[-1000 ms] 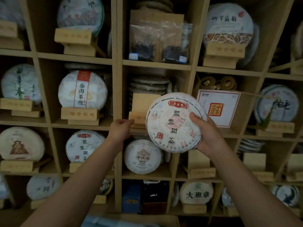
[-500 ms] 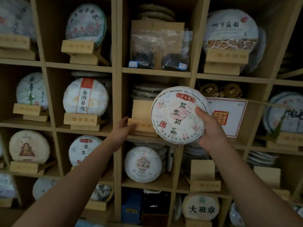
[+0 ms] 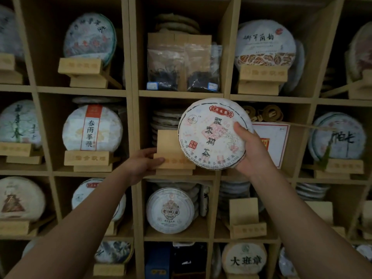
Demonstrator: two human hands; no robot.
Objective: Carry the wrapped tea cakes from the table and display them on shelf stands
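Head view, facing a wooden grid shelf [image 3: 131,93] packed with wrapped tea cakes on stands. Right hand [image 3: 252,152] closed on a round paper-wrapped tea cake [image 3: 209,135], thumb pressed over the printed face, fingers hidden behind the disc. Cake held upright and facing out, in front of the middle compartment of the centre column, lower edge overlapping the right end of an empty wooden stand [image 3: 173,156]; whether cake and stand touch, cannot tell. Left hand [image 3: 144,163] clasped on the left end of that same stand, thumb across the front lip, fingers reaching behind the upright back board. Stand seated on the shelf board of the compartment, with a stack of flat cakes [image 3: 165,121] lying behind it. Just left, in the neighbouring compartment, a white cake with a red vertical label [image 3: 92,127] propped on its own stand. Directly above the held cake, two clear bags of dark loose tea [image 3: 183,69] leaning against a cardboard sheet. Right of the held cake and partly hidden by it, a white box with a red square seal [image 3: 271,141]. Below, another cake with a gold emblem [image 3: 170,210] leaning upright in its compartment.
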